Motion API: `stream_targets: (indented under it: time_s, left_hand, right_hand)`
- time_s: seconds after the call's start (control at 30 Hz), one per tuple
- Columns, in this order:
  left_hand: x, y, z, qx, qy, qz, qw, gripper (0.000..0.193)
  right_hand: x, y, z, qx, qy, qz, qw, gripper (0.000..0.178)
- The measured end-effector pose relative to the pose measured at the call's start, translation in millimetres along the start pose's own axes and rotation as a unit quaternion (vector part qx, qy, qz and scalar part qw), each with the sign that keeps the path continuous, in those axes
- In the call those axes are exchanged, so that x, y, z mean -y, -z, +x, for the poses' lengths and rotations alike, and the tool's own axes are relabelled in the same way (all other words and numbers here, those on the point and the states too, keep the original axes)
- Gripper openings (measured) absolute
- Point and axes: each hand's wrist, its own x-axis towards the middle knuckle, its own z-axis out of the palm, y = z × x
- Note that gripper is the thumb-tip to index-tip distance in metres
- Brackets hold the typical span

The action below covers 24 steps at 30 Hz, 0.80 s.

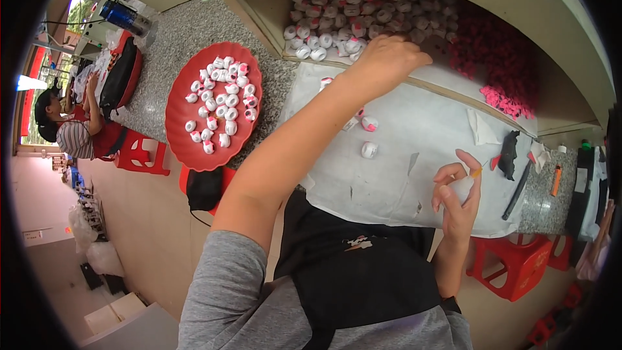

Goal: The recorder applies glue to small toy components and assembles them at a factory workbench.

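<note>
My left hand (396,65) reaches over the front lip of a wooden bin, fingers bent and closed; whatever they hold is hidden. Behind it lies a heap of small white pieces with pink marks (350,10), and right of that a pile of bright pink bits (508,100). My right hand (457,198) is raised over the paper-covered table (389,175), curled round a white wad (462,188). A thin tool with an orange-yellow part (477,173) sticks out by its index finger. Between my hands, a few loose white pieces (369,150) rest on the paper, partly behind my left forearm.
To the left, a red scalloped plate (178,116) carries many white pieces. Dark scraps (508,155), a dark strip (516,198) and an orange cutter (556,181) lie at the right. Red stools (512,266) stand below. Another person (74,126) works at far left.
</note>
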Motion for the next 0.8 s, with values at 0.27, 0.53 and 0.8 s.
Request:
stream_targets:
  time_s: [0.27, 0.53, 0.8]
  left_hand:
    - [-27, 19, 2, -0.103, 0.034, -0.033, 0.994, 0.015]
    - [-89, 35, -77, -0.126, 0.354, -0.717, 0.586, 0.025]
    - [-111, 37, -106, -0.2, 0.339, -0.738, 0.548, 0.035]
  right_hand:
    - [-2, 28, -9, -0.022, 0.046, 0.026, 0.998, 0.031]
    - [16, 5, 0, -0.07, 0.073, -0.008, 0.995, 0.035]
    - [24, -17, 0, -0.121, 0.225, -0.014, 0.967, 0.036]
